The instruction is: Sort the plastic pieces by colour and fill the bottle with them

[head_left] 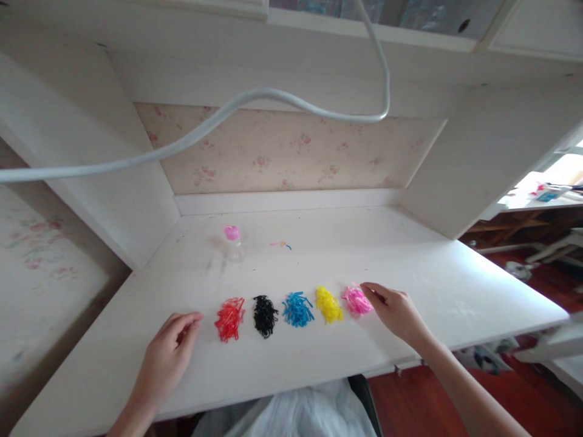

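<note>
Five small piles of what look like little rubber bands lie in a row on the white desk: red (229,319), black (265,316), blue (298,309), yellow (328,304) and pink (356,300). My right hand (395,309) is at the pink pile's right edge, fingers pinched together over it. To the left of the red pile, apart from it, my left hand (170,346) rests low with thumb and fingers drawn together. Whatever either pinch holds, if anything, is too small to make out.
A small clear bottle (235,250) with a pink cap stands toward the back left. Near it lie a few loose coloured bands (283,244). A thick white cable (273,94) crosses above the white desk (410,261), below an overhead cabinet (291,57).
</note>
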Tool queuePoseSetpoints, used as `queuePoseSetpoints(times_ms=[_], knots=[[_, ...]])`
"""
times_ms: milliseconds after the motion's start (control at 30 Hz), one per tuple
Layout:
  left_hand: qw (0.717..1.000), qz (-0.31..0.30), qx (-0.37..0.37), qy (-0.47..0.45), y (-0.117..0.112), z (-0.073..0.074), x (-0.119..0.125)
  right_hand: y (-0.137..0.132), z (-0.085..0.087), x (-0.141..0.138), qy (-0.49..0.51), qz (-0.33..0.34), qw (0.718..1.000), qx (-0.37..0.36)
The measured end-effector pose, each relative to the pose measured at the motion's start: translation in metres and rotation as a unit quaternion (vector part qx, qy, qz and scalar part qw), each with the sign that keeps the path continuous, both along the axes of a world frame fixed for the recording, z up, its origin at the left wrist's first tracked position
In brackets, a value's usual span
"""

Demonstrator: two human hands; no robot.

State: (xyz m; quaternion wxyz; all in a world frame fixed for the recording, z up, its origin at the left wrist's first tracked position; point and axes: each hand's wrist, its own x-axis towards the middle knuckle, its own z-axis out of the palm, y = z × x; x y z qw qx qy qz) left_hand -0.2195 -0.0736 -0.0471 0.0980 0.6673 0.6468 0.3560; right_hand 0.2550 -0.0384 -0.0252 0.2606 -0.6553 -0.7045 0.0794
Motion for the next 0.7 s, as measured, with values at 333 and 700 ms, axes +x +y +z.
queuePoseSetpoints(times_ms=[333,700], knots=[[0.976,-0.18,-0.07,0.105,0.054,0.064,0.096,-0.009,-0.01,0.009,0.023,0.007,0.999,-0.027],[0.951,-0.103,-0.142,0.256,0.173,0.045,0.156,-0.023,-0.04,0.034,0.179,-0.172,0.969,-0.013]])
